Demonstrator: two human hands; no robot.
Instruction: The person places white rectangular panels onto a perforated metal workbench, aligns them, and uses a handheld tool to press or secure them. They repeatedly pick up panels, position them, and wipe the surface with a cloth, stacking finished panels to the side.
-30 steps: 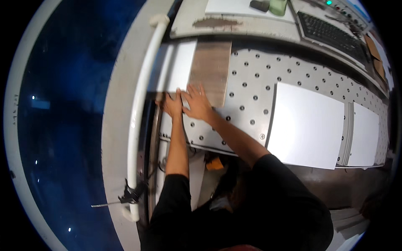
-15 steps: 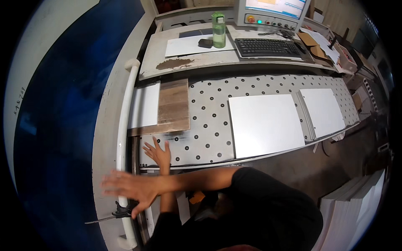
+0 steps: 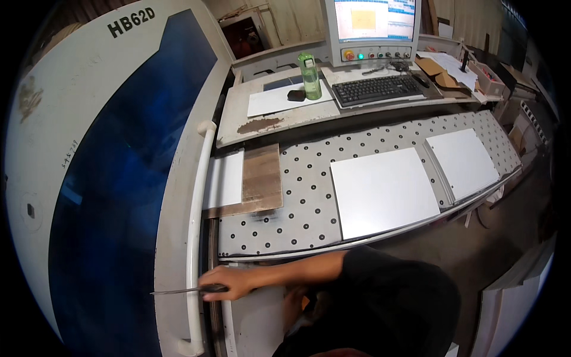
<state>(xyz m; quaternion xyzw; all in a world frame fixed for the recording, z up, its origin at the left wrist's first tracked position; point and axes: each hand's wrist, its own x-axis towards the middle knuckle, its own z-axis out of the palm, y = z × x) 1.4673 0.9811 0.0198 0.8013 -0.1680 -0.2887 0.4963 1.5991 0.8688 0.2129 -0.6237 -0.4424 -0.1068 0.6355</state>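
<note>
My right hand (image 3: 229, 282) reaches across to the left, closed around a black-handled tool (image 3: 214, 288) with a long, thin metal rod. The rod points left and crosses in front of the white tubular rail (image 3: 195, 238). My left hand (image 3: 292, 306) is low against my body, below the right forearm; its fingers are mostly hidden. Ahead of the hands, a white panel (image 3: 227, 178) and a brown wood-grain piece (image 3: 262, 178) lie at the left end of the perforated table (image 3: 306, 208).
To the right lie a large white panel (image 3: 385, 193) and a stack of white panels (image 3: 467, 163). On the ledge behind are a green bottle (image 3: 310, 80), a keyboard (image 3: 377, 89) and a monitor (image 3: 375, 24). A large machine cover with a blue window (image 3: 113, 196) stands at left.
My right hand has taken hold of the black tool at the rail and moved right. The left hand has left the table and drawn back to my body. The view has shifted.
</note>
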